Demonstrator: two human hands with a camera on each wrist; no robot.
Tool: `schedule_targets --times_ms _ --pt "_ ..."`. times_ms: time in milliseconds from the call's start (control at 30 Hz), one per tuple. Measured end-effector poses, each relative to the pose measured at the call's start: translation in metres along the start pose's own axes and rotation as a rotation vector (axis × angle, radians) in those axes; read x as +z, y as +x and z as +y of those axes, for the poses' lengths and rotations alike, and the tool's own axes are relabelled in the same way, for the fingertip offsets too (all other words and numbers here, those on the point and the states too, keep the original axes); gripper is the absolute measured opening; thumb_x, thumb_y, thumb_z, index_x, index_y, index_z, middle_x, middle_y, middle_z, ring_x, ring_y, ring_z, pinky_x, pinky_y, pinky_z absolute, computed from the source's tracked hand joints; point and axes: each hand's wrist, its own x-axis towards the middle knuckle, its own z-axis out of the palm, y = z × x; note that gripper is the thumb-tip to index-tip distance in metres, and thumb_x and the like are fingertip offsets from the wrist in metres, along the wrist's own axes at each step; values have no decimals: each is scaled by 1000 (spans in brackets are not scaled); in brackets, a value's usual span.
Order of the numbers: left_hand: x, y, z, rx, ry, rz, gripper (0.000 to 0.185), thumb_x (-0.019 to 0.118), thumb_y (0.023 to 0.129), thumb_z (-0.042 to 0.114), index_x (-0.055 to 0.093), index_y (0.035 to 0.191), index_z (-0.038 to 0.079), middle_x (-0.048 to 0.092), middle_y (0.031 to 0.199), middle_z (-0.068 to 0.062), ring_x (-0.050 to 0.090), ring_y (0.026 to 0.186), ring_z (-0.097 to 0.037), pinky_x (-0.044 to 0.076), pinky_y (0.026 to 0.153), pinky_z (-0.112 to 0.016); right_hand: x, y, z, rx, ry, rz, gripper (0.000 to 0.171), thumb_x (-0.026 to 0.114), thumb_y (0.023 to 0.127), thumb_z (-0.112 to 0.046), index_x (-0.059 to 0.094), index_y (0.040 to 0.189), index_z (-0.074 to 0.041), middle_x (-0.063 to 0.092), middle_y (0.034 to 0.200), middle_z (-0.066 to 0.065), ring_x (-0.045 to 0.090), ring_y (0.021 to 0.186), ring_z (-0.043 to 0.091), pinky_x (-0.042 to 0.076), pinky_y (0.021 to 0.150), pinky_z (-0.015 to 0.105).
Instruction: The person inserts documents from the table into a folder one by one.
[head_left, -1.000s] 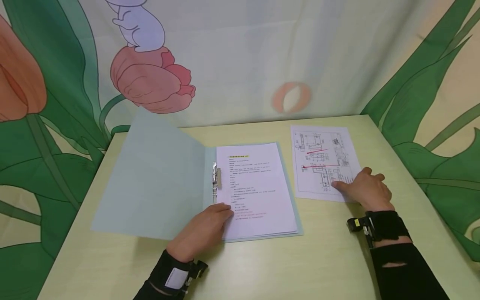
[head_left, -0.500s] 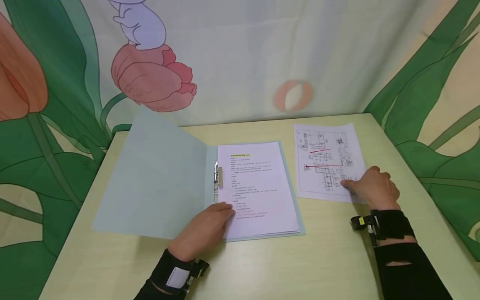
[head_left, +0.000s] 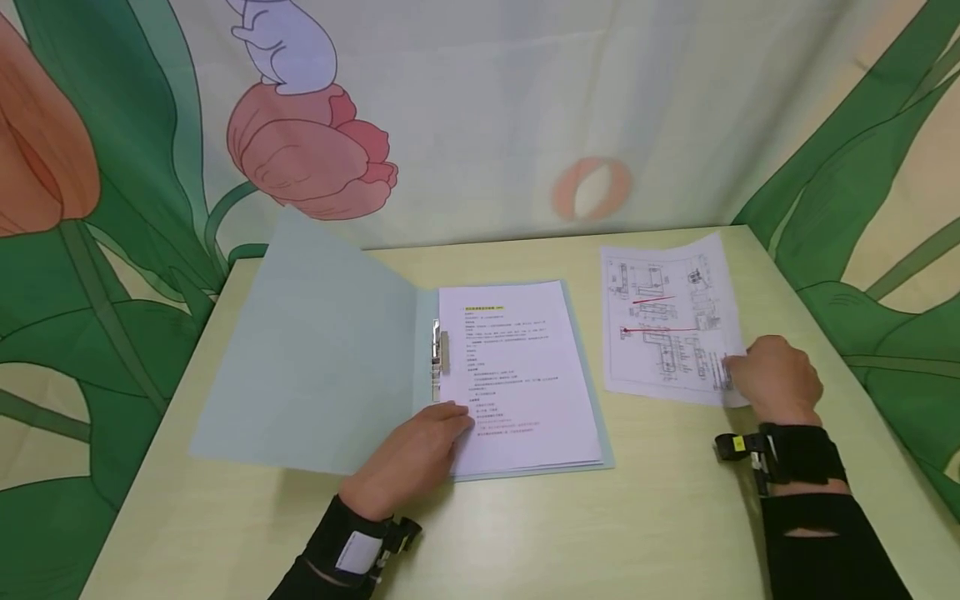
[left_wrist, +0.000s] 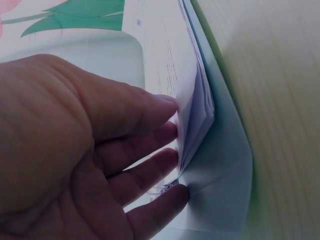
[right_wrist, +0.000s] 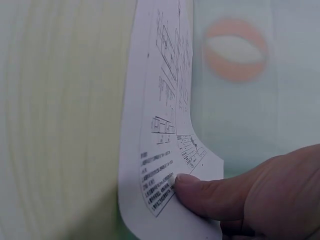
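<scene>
A pale blue folder [head_left: 315,350] lies open on the table with a stack of printed pages [head_left: 525,375] clipped on its right half. My left hand [head_left: 420,446] rests on the stack's lower left corner, below the metal clip [head_left: 438,354]. In the left wrist view its straight fingers [left_wrist: 145,145] touch the edge of the pages [left_wrist: 195,100]. To the right lies a loose drawing sheet [head_left: 667,317] marked with red lines. My right hand [head_left: 776,375] pinches its near right corner. The thumb [right_wrist: 210,195] lies on top of the sheet [right_wrist: 160,125], whose right side curls up off the table.
The pale yellow-green table [head_left: 600,525] is backed by a curtain printed with tulips and leaves [head_left: 315,158]. The folder's left cover stands slightly raised. Both wrists wear black bands with cameras.
My right hand has slid to the right, taking the drawing sheet with it and lifting its right edge. The left hand has stayed on the stack.
</scene>
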Motion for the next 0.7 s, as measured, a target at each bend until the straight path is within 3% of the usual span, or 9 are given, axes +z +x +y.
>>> schedule_targets --times_ms 300,533,700 --pt "-1 -1 1 -4 8 -8 28 66 97 -2 72 125 -3 73 130 -16 66 129 -31 51 114 -41 -4 -1 2 39 42 -26 48 55 106 -26 59 127 17 66 109 33 59 82 41 43 61 44" --pt "0 -1 0 -9 1 -12 28 65 98 -2 72 125 -3 72 131 -17 65 130 -32 50 114 -42 -4 -8 8 -3 214 10 58 52 108 -33 57 135 18 61 125 37 56 98 43 43 66 39" --pt "1 -2 0 -4 -2 -9 28 65 98 -2 72 125 -3 72 132 -17 65 131 -32 50 114 -42 0 -13 8 59 353 59 58 51 108 -36 60 136 15 62 127 34 56 100 39 44 65 36"
